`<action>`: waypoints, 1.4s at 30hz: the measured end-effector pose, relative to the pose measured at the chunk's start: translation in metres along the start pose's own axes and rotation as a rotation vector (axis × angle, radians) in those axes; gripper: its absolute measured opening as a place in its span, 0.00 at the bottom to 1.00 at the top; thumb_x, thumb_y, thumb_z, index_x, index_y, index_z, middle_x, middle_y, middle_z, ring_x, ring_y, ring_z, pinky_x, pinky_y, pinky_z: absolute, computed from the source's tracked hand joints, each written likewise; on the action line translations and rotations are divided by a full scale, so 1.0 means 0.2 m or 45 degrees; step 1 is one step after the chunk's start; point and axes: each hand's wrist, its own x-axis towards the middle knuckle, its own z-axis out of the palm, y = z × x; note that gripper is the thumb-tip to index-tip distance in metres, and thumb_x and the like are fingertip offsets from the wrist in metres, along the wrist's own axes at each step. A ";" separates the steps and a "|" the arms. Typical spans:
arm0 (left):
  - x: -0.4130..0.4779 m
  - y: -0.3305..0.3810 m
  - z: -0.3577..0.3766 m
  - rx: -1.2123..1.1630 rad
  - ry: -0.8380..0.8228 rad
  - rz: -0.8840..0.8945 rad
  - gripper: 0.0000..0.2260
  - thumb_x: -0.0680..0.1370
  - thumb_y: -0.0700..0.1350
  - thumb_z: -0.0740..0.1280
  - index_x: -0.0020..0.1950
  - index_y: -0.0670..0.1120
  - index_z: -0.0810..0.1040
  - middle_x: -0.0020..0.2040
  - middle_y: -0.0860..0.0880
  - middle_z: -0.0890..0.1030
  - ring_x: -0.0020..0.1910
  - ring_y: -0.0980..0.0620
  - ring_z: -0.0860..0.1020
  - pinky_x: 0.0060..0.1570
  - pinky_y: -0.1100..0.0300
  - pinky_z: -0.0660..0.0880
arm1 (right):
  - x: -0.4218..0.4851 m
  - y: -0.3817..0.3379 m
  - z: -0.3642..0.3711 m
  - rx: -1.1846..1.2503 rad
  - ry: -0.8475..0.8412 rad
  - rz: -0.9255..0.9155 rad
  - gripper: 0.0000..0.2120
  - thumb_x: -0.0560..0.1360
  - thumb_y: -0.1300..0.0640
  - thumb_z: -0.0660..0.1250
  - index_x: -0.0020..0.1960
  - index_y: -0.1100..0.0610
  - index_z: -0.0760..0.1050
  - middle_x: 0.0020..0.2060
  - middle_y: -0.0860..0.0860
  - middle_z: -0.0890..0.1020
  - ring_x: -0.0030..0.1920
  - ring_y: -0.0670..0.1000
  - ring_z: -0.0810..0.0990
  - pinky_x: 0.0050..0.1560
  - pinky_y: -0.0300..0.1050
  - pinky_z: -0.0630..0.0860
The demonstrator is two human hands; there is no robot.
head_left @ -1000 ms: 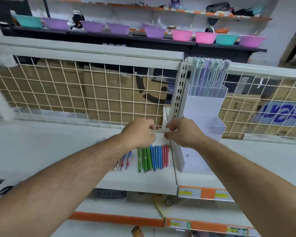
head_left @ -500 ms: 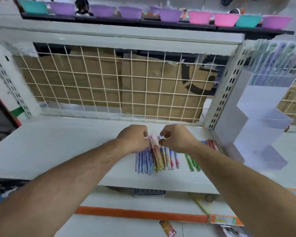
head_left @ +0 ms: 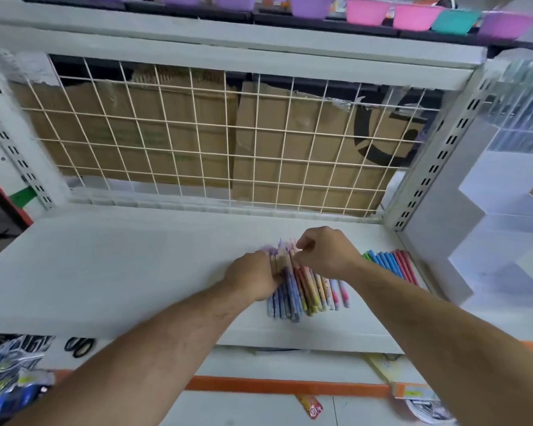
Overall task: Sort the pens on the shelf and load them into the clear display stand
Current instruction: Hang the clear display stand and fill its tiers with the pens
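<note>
Pen bundle (head_left: 308,290) being sorted on the shelf (head_left: 120,272).
It is being gripped by the curled left hand (head_left: 253,279); at its 1 o'clock, its tips are being pinched by the right hand (head_left: 328,255).

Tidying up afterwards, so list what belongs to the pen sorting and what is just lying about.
Job: patterned pens, gripped by left hand and pinched by right hand; plain coloured pens; clear display stand.
Lying about: scissors; plastic bowls; cardboard behind the grid.

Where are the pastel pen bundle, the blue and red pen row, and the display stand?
pastel pen bundle (head_left: 302,292), head view, middle of the barrels
blue and red pen row (head_left: 385,261), head view, a blue barrel
display stand (head_left: 502,179), head view, upper tier's front
</note>
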 end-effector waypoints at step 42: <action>0.05 -0.01 -0.06 -0.050 -0.191 -0.399 0.11 0.71 0.35 0.63 0.52 0.40 0.76 0.37 0.48 0.76 0.32 0.52 0.76 0.24 0.67 0.67 | 0.04 0.05 0.02 0.063 -0.070 -0.040 0.04 0.75 0.55 0.71 0.50 0.49 0.79 0.47 0.46 0.82 0.46 0.45 0.80 0.47 0.42 0.80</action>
